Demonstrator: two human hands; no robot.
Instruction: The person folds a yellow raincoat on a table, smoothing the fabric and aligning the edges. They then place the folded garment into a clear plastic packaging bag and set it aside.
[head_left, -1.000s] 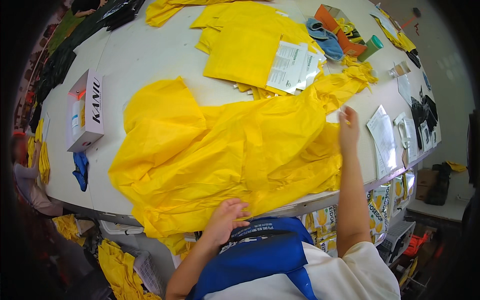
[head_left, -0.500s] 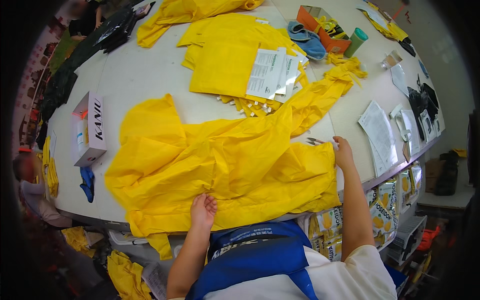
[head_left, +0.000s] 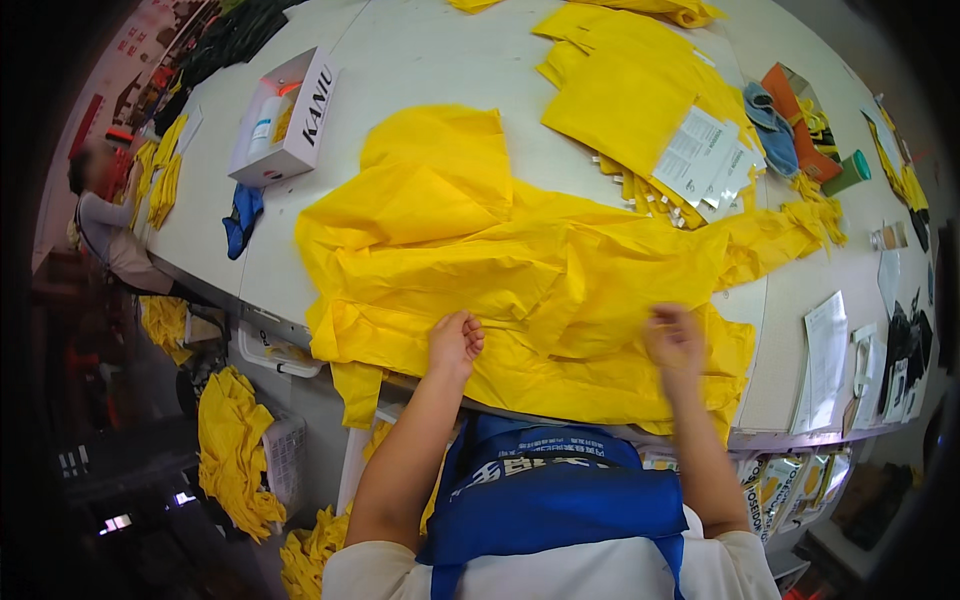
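Observation:
A yellow garment [head_left: 430,265], looking like a raincoat, lies spread and creased over the near part of the table, one sleeve stretched to the right. My left hand [head_left: 458,342] is over its near edge with fingers curled in; whether cloth or anything small is in them is hidden. Over the right half of the garment is my right hand [head_left: 676,340], smeared by motion, so its grip does not show. A pair of scissors beside that hand in the earlier view is not visible now.
Folded yellow garments [head_left: 630,95] with printed sheets [head_left: 705,155] lie at the far right, near an orange box [head_left: 790,110] and a green-lidded cup [head_left: 850,170]. A white box [head_left: 285,120] and blue cloth [head_left: 243,218] are at left. Another person [head_left: 115,215] works beyond.
The view has swung left, shifting the table contents rightward in the picture. My right hand has come from the table beside the garment's right edge to over the garment. My left hand stays curled.

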